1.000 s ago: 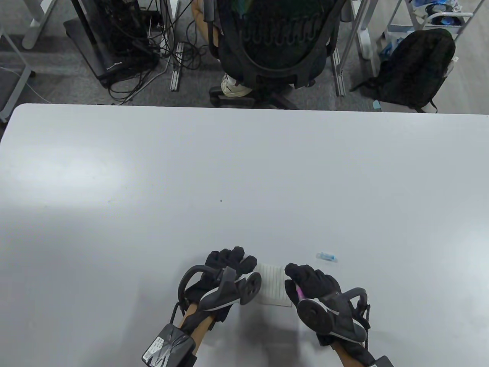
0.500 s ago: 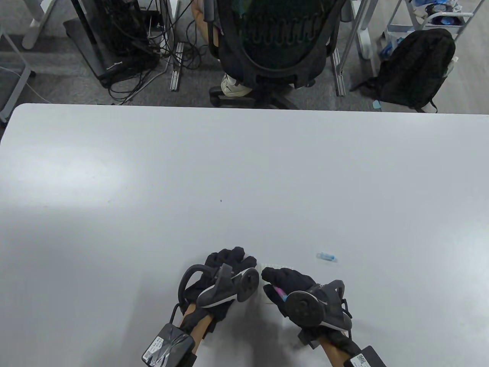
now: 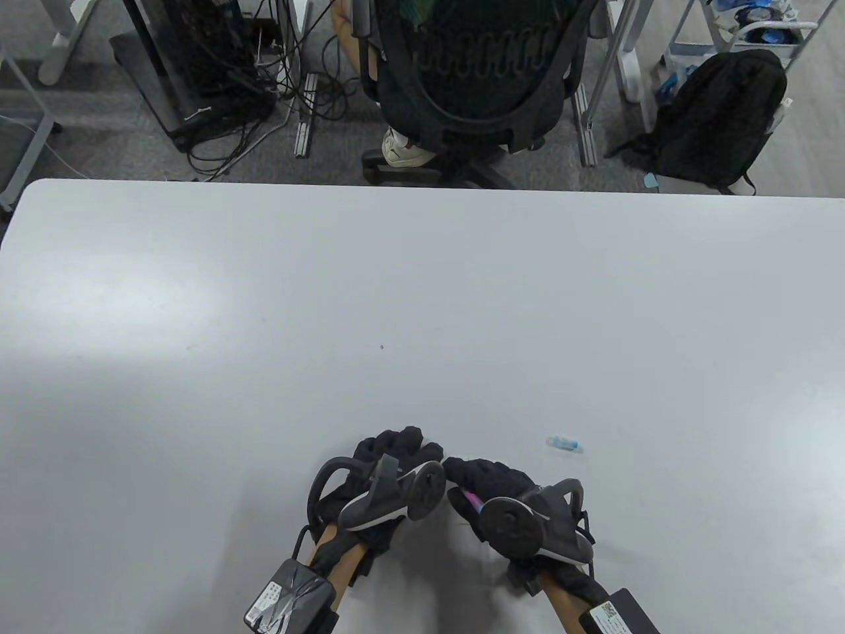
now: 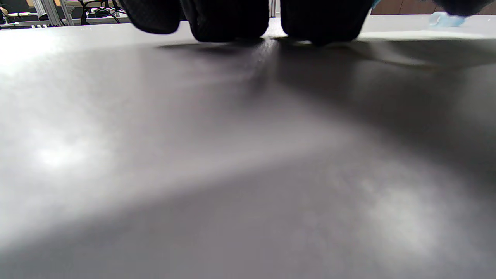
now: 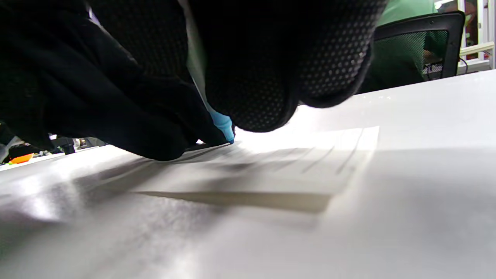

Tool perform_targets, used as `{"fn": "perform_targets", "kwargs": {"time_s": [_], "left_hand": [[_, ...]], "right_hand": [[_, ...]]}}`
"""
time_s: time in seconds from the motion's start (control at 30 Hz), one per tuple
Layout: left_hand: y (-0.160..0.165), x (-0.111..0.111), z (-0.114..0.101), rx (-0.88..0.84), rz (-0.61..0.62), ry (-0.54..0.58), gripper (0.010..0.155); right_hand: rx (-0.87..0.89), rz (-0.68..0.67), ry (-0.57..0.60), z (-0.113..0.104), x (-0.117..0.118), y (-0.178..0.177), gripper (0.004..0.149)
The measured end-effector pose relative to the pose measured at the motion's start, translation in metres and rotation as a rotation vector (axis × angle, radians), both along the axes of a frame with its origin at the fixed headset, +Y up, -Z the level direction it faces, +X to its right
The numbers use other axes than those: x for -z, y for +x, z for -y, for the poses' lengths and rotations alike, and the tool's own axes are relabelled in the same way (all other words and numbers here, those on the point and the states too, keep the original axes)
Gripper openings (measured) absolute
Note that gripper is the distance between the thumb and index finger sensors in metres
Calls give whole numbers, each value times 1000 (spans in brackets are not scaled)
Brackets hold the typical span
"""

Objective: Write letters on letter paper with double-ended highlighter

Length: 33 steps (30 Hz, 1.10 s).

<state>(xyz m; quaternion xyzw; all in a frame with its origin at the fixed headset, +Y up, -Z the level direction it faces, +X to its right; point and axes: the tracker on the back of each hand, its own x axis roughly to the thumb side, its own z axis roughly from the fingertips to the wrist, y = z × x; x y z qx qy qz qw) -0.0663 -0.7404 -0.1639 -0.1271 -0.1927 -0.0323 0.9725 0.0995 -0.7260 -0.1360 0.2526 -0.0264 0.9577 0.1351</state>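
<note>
two hands meet at the table's near edge: right hand pinches the highlighter, tip on the letter paper; left hand's flat fingers rest beside it. unpinned, the paper may slide, smearing letters.

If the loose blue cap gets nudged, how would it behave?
The cap looks small, so probably very light. It lies on its side on the smooth table; its rounded shape suggests it could roll or skid away.
</note>
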Motion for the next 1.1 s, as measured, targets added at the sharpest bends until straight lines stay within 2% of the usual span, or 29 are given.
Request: {"fn": "perform_targets", "kwargs": {"time_s": [0.13,0.33,0.43,0.5,0.53,0.63,0.7,0.97,1.1], "left_hand": [[0,0,0,2,0,-8,52],[0,0,0,10,0,-9,52],[1,0,0,11,0,-9,52],[1,0,0,12,0,-9,52],[1,0,0,13,0,-9,52],[1,0,1,13,0,-10,52],[1,0,1,11,0,-11,52],[0,0,1,10,-1,-12,52],[0,0,1,10,-1,-13,52]], "right_hand": [[32,-22,-23,0,1,1,48],[155,-123,-226,-2,-2,3,47],[167,-152,-271,-2,-4,2,46],[153,-148,-230,-4,-3,3,46],[171,-111,-165,-7,-2,6,46],[123,-46,-78,-9,3,8,46],[84,-31,-59,-9,4,6,47],[49,-16,-52,-2,10,0,47],[78,-54,-126,-8,8,2,47]]}}
